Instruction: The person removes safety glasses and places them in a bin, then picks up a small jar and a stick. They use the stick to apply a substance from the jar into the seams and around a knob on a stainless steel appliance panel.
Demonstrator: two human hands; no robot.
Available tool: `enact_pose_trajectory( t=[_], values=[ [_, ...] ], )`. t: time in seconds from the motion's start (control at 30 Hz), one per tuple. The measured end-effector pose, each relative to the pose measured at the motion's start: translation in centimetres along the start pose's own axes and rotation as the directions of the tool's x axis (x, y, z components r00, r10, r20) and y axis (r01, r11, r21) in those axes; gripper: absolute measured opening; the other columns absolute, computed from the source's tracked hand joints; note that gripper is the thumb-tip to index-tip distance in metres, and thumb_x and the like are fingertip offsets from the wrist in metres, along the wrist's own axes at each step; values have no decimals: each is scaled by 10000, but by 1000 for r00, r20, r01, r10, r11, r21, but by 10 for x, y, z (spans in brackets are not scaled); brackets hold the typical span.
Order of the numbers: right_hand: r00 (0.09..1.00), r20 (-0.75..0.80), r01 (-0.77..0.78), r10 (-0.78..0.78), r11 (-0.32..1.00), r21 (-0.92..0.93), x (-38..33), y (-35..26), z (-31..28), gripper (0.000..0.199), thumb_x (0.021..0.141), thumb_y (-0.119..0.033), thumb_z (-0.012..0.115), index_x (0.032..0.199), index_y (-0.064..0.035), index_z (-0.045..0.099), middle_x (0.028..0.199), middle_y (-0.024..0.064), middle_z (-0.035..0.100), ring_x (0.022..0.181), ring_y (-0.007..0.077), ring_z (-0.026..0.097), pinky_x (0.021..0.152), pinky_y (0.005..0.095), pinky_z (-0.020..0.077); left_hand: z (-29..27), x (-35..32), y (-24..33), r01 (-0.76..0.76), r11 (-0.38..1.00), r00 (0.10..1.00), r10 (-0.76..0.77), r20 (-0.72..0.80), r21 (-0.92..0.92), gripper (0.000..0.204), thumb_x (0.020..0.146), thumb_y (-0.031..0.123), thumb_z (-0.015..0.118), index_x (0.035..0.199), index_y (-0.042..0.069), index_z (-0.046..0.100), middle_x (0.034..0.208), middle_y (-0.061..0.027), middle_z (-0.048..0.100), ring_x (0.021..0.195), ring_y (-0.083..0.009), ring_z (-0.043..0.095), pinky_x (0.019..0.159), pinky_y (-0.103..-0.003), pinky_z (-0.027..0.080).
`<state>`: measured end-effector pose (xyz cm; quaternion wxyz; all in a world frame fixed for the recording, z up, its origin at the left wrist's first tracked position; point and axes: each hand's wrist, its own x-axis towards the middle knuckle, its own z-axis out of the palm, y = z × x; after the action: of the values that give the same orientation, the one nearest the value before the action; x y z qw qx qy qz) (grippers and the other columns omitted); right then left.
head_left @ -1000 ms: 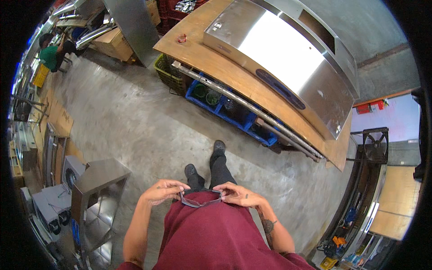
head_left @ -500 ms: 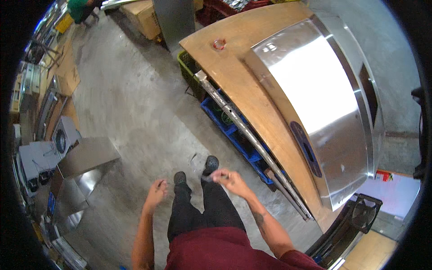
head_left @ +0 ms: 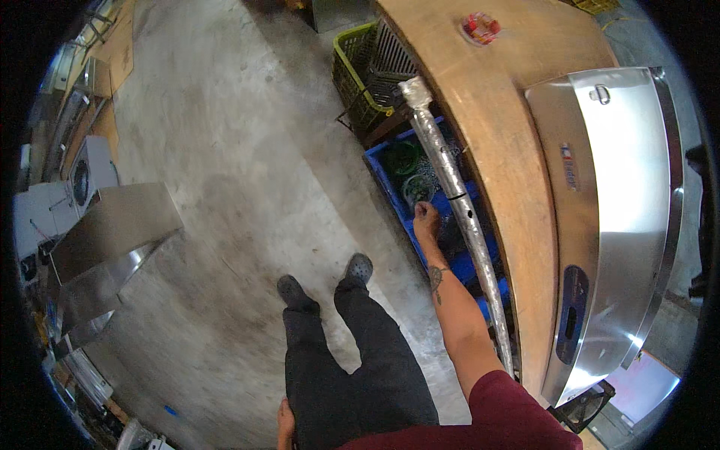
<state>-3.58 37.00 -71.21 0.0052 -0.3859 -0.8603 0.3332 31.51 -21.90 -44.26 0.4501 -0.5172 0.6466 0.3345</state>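
My right hand (head_left: 426,218) reaches down at the edge of a blue plastic crate (head_left: 391,192) under the table's side. Its fingers are curled together, and whatever they may hold is hidden. Just beyond the fingertips, inside the crate, sits a round, clear-looking container (head_left: 418,187) with small pieces about it. A greenish round container (head_left: 400,158) lies farther back in the same crate. Low beside my left thigh hangs my left hand (head_left: 286,417); most of its fingers are out of sight.
Along the wooden table's (head_left: 517,172) near side runs a silvery metal pipe (head_left: 466,214), close to my right arm. A large stainless steel hood (head_left: 626,187) rests on the table, with a tub of red pieces (head_left: 481,28) behind. A yellow-green crate (head_left: 346,86) stands beyond; bent sheet metal (head_left: 112,232) is at left.
My right hand has moved from in front of my body out to the blue crate. My left hand has dropped back to my thigh. The view has shifted toward the table.
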Motion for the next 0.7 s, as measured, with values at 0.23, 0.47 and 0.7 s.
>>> enact_pose_trajectory(
  t=[0.23, 0.47, 0.7],
  values=[
    [936, -332, 41, -119, 971, -234, 82, 57, 39, 203, 1073, -230, 785, 1189, -71, 833, 1130, 190, 826, 1066, 424, 773, 941, 519, 612, -6, 10, -22, -109, 993, 993, 111, 34, -55, 758, 1228, 568, 406, 1441, -87, 724, 1305, -208, 808, 1176, -308, 746, 1098, -426, 559],
    [825, -400, 236, -399, 887, -397, 153, 112, 45, 248, 1071, -263, 772, 1189, -57, 845, 1100, 217, 832, 1075, 436, 783, 937, 548, 611, 0, 6, -11, -37, 993, 983, 57, -173, 113, 703, 1222, 528, 412, 1413, -71, 727, 1259, -198, 817, 1145, -339, 754, 1065, -442, 568],
    [885, -316, 237, -342, 915, -328, 166, 117, 70, 290, 1074, -258, 754, 1249, -42, 840, 1181, 215, 837, 1099, 430, 793, 959, 538, 618, -11, 19, -12, -37, 986, 988, 60, -140, 160, 679, 1222, 510, 408, 1373, -67, 732, 1231, -215, 812, 1124, -353, 754, 1046, -455, 569]
  ],
)
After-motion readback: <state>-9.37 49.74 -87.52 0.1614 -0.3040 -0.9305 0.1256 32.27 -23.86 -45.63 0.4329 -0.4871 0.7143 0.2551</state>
